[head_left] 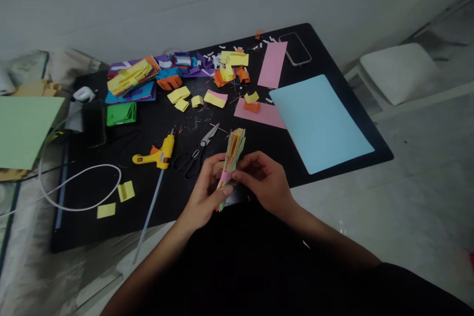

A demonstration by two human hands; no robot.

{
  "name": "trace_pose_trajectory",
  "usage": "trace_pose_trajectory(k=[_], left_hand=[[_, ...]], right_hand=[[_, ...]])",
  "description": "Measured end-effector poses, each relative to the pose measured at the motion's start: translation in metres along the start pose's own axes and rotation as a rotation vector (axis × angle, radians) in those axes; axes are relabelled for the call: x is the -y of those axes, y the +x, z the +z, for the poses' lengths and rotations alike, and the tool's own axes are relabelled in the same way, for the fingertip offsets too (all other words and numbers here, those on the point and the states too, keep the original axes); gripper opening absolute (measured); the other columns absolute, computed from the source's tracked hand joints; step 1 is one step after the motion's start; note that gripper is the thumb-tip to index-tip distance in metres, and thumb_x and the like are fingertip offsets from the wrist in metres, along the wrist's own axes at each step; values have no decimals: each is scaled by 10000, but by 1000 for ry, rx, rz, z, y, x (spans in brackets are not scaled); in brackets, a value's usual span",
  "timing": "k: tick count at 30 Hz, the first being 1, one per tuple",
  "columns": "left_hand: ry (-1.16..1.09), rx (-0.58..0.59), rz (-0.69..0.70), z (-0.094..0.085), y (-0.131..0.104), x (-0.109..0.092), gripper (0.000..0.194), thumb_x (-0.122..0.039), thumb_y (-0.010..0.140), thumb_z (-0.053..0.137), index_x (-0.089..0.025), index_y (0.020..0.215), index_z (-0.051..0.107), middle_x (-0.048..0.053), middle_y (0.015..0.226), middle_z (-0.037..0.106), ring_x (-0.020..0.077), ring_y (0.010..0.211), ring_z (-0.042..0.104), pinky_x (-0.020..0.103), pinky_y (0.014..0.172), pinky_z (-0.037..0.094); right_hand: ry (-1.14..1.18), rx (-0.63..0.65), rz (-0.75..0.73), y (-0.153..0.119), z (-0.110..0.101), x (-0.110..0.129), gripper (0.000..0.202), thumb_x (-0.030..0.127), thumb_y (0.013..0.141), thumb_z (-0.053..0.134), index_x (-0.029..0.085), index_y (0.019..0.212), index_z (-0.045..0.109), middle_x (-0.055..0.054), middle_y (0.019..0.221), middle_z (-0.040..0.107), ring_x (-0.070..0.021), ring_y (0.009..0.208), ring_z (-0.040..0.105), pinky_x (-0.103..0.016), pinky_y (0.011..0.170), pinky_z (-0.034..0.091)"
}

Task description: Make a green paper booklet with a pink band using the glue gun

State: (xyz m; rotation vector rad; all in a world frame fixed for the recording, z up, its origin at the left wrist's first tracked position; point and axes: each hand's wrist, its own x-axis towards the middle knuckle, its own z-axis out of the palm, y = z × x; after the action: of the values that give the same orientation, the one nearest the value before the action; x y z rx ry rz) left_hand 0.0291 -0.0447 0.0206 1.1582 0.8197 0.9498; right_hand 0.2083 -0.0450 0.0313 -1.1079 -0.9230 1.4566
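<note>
A bundle of folded paper strips (236,150), mostly green, yellow and pink, stands tilted above the table's front edge, with a pink band around its lower part. My left hand (206,190) is closed round the lower part of the bundle, its thumb across the front. My right hand (264,177) pinches at the pink band from the right, thumb and fingers bent together. Black-handled scissors (196,152) lie half open just left of the hands. Farther left rests a yellow glue gun (159,154) with a clear glue stick out of its back.
On the black table (155,113) lie light blue sheets (320,121) at right, pink paper (273,64), a phone (295,49), green paper pieces (121,113) and coloured scraps (225,76). A white cable (79,209) loops at left. A white stool (398,71) stands beyond.
</note>
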Motion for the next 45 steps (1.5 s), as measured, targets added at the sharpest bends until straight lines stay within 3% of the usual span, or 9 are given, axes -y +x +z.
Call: trace_pose_trajectory(k=[6,11,15,19,26,34,38,42,45], left_hand=[[4,-26,4,-1,1,1,474,-358,960,731,-320,1406,576,27,1268,694,202,1145,657,336,1009,505],[37,-24,25,2,2,-1,476,-341,944,750,-309,1384,572,32,1243,696,208,1137,662,358,1025,509],[67,-22,25,4,2,-2,507,-322,936,756,-306,1395,542,33,1202,696,193,1072,673,339,965,535],[68,-43,8,5,1,-2,477,-327,937,751,-299,1370,553,28,1170,692,173,1000,679,306,897,551],[129,-33,-14,3,1,-3,467,-362,935,742,-287,1354,550,52,1164,684,214,1031,682,360,905,573],[166,-84,21,6,-3,-4,550,-387,929,743,-284,1406,488,68,1230,679,236,1120,672,377,945,564],[176,-63,54,5,-5,-3,525,-340,947,723,-307,1414,485,53,1268,678,213,1152,662,370,1013,535],[262,-59,60,1,-6,-4,450,-357,972,676,-279,1390,531,48,1202,685,215,1074,667,350,936,547],[497,-44,46,1,-6,-10,288,-327,995,628,-238,1269,616,32,1058,693,199,938,662,322,829,540]], right_hand=[[92,124,76,3,-6,2,252,322,797,906,240,941,716,-3,930,751,-161,884,731,-333,847,620],[143,144,165,5,-7,6,278,330,737,951,235,904,750,7,904,749,-149,851,717,-329,860,597],[184,184,316,7,-7,11,307,372,684,980,215,840,767,16,850,751,-119,747,679,-284,755,564],[163,214,379,8,-10,15,339,443,692,966,207,859,789,23,778,737,-88,611,589,-248,608,491],[52,211,321,9,-9,16,332,484,718,936,205,818,786,35,673,665,-87,550,496,-237,501,377],[28,159,201,5,-4,10,326,460,730,937,206,745,732,23,763,711,-126,703,620,-288,696,495],[-36,144,154,3,-4,9,331,470,763,916,204,757,718,21,769,708,-133,718,629,-292,704,497],[-89,138,116,3,-3,8,306,460,778,904,207,761,732,14,777,712,-138,726,638,-298,705,504],[-124,135,115,3,-3,6,242,404,787,895,213,766,748,18,765,707,-133,700,627,-289,671,500]])
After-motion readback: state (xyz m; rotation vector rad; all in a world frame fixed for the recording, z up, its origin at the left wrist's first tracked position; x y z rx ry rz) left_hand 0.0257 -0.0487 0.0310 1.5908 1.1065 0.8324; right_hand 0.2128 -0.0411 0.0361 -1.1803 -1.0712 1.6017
